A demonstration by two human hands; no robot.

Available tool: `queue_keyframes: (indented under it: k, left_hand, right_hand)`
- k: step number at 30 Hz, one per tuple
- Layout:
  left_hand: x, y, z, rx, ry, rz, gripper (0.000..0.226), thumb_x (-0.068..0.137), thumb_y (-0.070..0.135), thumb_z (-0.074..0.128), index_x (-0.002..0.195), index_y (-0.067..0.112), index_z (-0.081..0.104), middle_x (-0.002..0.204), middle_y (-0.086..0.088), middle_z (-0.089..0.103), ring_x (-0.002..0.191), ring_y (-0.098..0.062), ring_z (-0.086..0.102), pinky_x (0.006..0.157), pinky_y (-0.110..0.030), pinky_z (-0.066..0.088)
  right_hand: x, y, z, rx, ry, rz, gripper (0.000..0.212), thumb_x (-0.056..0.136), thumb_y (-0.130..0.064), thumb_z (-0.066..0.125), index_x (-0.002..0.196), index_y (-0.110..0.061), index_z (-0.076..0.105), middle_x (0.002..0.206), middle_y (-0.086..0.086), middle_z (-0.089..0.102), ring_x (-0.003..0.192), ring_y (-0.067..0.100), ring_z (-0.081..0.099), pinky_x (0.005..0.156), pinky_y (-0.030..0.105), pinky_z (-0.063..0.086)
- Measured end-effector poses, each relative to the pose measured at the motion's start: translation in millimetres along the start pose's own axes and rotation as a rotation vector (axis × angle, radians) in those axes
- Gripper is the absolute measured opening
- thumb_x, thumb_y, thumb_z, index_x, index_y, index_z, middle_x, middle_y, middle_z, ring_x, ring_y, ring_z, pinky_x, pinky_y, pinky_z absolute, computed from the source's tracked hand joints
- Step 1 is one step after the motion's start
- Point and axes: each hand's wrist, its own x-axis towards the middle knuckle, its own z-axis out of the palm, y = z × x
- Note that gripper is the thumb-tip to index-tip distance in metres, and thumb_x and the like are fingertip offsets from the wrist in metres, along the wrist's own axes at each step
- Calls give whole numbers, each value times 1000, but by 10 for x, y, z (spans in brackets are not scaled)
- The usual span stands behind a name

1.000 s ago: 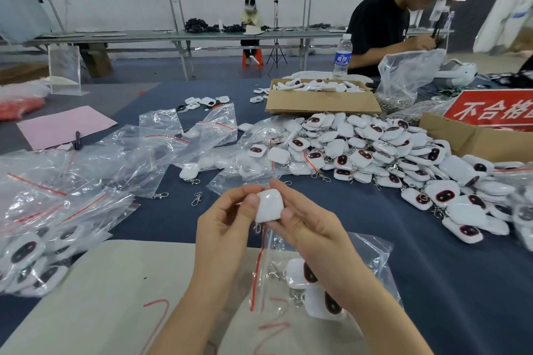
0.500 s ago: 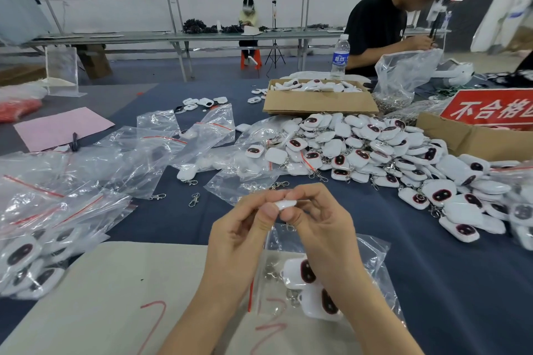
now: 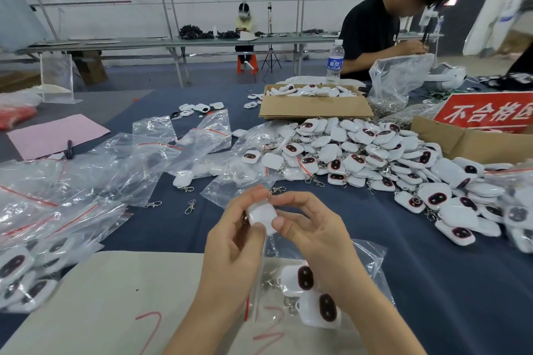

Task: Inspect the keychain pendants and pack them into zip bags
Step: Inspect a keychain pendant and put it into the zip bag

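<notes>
While pinched between both hands, pendant (image 3: 261,217) shows white side, clasp (image 3: 277,190) at top, held above zip bag (image 3: 366,262) on table. L hand (image 3: 233,251) grips left edge; R hand (image 3: 311,228) pinches right edge w/ thumb. Bag contents: 2 pcs (image 3: 300,279). Loose pile (image 3: 375,158) to right; empty bags (image 3: 115,161) to left; box (image 3: 314,108) behind.

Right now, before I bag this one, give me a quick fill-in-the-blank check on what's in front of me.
1. The left hand and right hand together hold one ____ pendant.
2. The zip bag under them shows ____ more pendants inside.
3. The paper at far left is ____.
4. The sign at right is ____ with white characters.

Missing words: white; two; pink; red.
</notes>
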Motion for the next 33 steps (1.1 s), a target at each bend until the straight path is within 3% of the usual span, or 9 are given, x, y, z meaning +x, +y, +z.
queue_keyframes:
  k: [5,9,15,20,24,28,29,31,33]
  left_hand:
    - [-12,-6,34,58,-8,33,43,100,-2,55,131,26,62,125,18,69,119,-2,63,94,-11,47]
    - [18,-35,36,66,68,-56,25,95,9,65,110,27,73,100,14,77,97,-5,72,80,-11,50]
    - [-12,-16,60,148,146,10,20,93,9,68,98,26,76,86,16,77,79,2,70,70,-7,48]
    - [-38,-8,78,174,200,44,22,93,10,67,92,31,75,62,17,66,51,2,51,54,-7,39]
    - [-19,-20,90,161,178,28,17,96,14,65,95,27,76,63,18,65,53,4,51,55,-7,39]
    - [-15,1,90,210,79,63,21,95,35,57,107,27,72,99,11,70,92,-2,66,78,-11,47]
    - [-13,-6,85,198,58,39,25,96,39,54,109,28,72,100,11,69,93,-3,66,79,-12,47]
    - [-14,8,88,43,-8,-70,31,97,44,49,103,26,74,83,12,67,76,-3,61,71,-13,47]
    - [3,23,79,-63,-42,-151,35,94,46,50,97,23,76,72,7,64,68,-6,57,66,-16,48]
  right_hand:
    - [14,14,14,-56,46,36,29,89,-5,73,109,-25,73,100,2,78,94,15,74,79,19,56]
    - [4,-24,8,-69,76,-24,30,85,1,75,84,-29,78,89,-1,79,84,9,74,74,14,53]
    - [-22,-29,26,-120,84,-99,22,87,0,72,84,-22,74,85,-7,78,81,4,72,74,13,52]
    - [-13,-34,19,-109,68,-88,24,88,4,71,81,-19,72,84,-10,78,79,1,72,72,11,52]
    - [-18,-22,32,-118,89,-107,24,89,2,70,83,-21,73,86,-9,78,83,3,72,74,12,52]
    - [-15,-42,-6,-159,138,-229,32,88,6,69,85,-24,75,86,-9,78,83,4,73,76,13,53]
    - [-20,-48,-10,-172,146,-266,36,87,8,69,84,-27,76,86,-10,78,84,4,73,77,12,53]
    - [-33,-39,-7,-221,158,-309,41,85,7,72,84,-34,78,88,-12,78,86,5,74,77,12,54]
    - [-39,-18,5,-291,176,-302,38,85,-1,76,94,-38,77,92,-12,77,92,7,73,81,15,55]
